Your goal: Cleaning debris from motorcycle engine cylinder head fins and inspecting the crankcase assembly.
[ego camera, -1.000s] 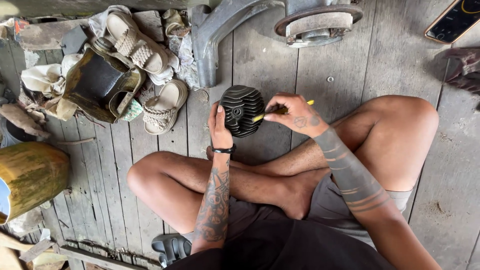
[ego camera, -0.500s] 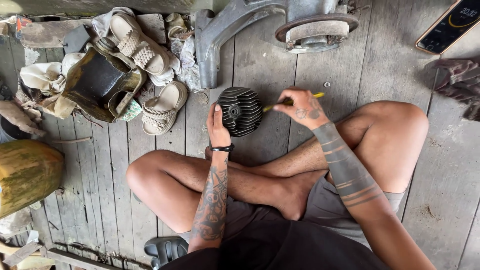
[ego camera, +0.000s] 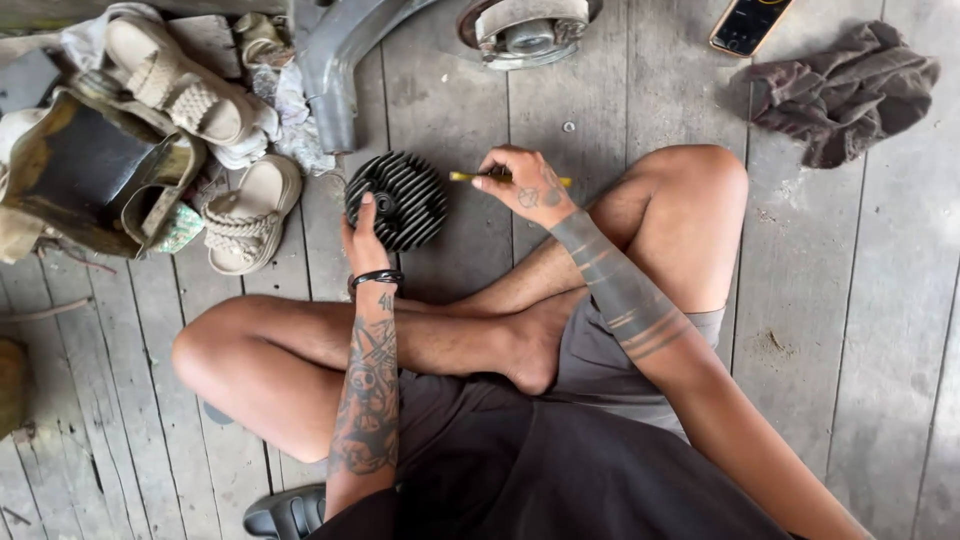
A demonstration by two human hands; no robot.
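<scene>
Woven sandals are lying on the plank floor at the left; just beside them the left hand is gripping the black finned cylinder head, holding it on edge above the boards; the right hand is pinching a thin yellow tool shut between its fingers, the tip nearing the fins; a dark rag is lying farther right.

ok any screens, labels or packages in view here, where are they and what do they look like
Phone: top edge of the view on the grey plank floor, just left of the crumpled brown rag; a dark rectangle with an orange rim, screen lit, partly cut off.
Labels, packages or signs: none visible.
</scene>
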